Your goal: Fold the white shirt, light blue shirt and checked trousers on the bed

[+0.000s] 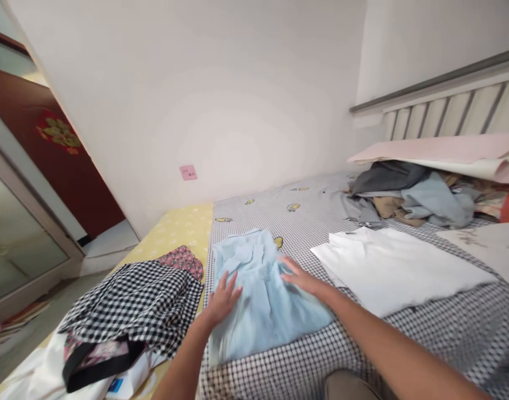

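A light blue shirt (263, 311) lies on the checked bedsheet (271, 208) in front of me, partly folded, with its collar end toward the wall. My left hand (225, 297) rests on its left side, fingers spread. On its right edge is my right hand (298, 276), fingers stretched apart at the cloth. Neither hand visibly grips the fabric. To the right lies a white shirt (400, 266), spread flat. On the left a black-and-white checked garment (138, 294) tops a pile.
A red floral cloth (183, 260) and white clothing (41, 366) show around the left pile. Crumpled grey and brown clothes (404, 191) sit at the back right beneath a pink sheet (442, 147), near a radiator (450, 111). The wall (254, 100) bounds the bed's far side.
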### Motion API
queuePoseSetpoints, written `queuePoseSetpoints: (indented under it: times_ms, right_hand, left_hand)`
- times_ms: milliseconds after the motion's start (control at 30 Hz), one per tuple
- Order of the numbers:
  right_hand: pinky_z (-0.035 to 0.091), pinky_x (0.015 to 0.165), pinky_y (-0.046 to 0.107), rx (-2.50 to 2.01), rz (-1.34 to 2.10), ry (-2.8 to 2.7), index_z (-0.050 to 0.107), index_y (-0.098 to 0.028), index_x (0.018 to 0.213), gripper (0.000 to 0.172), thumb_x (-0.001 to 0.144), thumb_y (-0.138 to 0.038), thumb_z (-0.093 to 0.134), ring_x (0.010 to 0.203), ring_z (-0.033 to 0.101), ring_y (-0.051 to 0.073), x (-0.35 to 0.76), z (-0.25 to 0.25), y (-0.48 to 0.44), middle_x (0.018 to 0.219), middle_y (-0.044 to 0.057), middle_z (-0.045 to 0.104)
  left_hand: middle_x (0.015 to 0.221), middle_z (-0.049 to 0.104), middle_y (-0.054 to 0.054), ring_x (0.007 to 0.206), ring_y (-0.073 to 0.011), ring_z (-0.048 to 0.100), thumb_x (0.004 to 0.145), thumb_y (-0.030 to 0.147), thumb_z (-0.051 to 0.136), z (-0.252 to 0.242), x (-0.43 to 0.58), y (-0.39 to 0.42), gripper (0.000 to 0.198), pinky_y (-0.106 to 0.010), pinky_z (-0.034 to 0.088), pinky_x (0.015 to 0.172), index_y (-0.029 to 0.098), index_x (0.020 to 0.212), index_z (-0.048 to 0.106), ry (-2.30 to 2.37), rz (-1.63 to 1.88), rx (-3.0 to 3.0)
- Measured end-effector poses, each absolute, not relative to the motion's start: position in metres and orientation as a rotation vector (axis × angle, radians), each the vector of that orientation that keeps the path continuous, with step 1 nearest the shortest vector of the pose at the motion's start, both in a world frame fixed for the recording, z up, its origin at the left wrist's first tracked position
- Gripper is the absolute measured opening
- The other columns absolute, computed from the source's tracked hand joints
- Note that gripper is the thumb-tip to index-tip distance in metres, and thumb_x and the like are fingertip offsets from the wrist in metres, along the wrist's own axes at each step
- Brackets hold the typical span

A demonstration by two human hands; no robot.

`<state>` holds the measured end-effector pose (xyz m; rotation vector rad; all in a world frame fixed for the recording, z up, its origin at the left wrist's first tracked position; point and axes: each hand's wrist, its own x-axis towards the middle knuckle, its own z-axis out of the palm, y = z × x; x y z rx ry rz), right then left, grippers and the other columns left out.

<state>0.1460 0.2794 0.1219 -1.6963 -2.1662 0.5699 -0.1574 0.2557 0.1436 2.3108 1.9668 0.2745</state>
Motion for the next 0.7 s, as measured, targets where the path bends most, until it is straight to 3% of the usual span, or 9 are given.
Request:
queuePoseSetpoints:
  times_ms: [67,167,333,467,700]
  right_hand:
    - [0.028,0.122,0.040,-1.612,0.505,-2.099,0.015,-0.030,0.164,0.070,0.100,-0.048,0.038,0.157,0.016,0.020,0.177,0.130,0.261,0.173,0.004,0.010]
    - [0.023,0.125,0.045,-1.504,0.374,-2.189,0.023,-0.030,0.163,0.077,0.092,-0.044,0.052,0.157,0.015,0.025,0.219,0.117,0.219,0.172,0.004,0.015]
    - [0.023,0.124,0.054,-1.432,0.111,-2.457,0.026,-0.040,0.160,0.083,0.085,-0.014,0.047,0.154,0.026,0.025,0.245,0.054,0.159,0.170,0.000,0.023]
    - [0.029,0.120,0.056,-1.436,-0.097,-2.373,0.029,-0.043,0.159,0.088,0.080,-0.006,0.043,0.152,0.032,0.026,0.232,0.014,0.152,0.168,0.001,0.029]
    - [0.037,0.110,0.055,-1.493,0.014,-2.394,0.047,-0.046,0.150,0.091,0.067,-0.007,0.049,0.141,0.044,0.031,0.217,0.031,0.167,0.157,0.001,0.047]
  left_hand:
    - [0.170,0.021,-0.007,0.153,-0.0259,0.030,0.104,0.039,0.033,0.156,-0.173,0.234,0.054,-0.055,0.031,0.120,0.035,0.157,0.031,1.954,0.341,2.398]
    - [0.171,0.019,-0.002,0.156,-0.0249,0.023,0.103,0.042,0.039,0.154,-0.205,0.191,0.056,-0.054,0.020,0.125,0.041,0.157,0.028,1.852,0.349,2.638]
    - [0.169,0.023,-0.004,0.154,-0.0266,0.027,0.094,0.047,0.059,0.117,-0.237,0.140,0.076,-0.055,0.021,0.125,0.040,0.159,0.020,1.793,0.114,2.679]
    - [0.169,0.024,-0.007,0.155,-0.0270,0.026,0.091,0.040,0.063,0.091,-0.236,0.133,0.079,-0.054,0.024,0.124,0.036,0.159,0.024,1.959,0.095,2.459]
    - [0.169,0.025,-0.008,0.155,-0.0299,0.026,0.088,0.034,0.066,0.075,-0.220,0.142,0.069,-0.053,0.023,0.124,0.040,0.152,0.042,2.063,0.106,2.367]
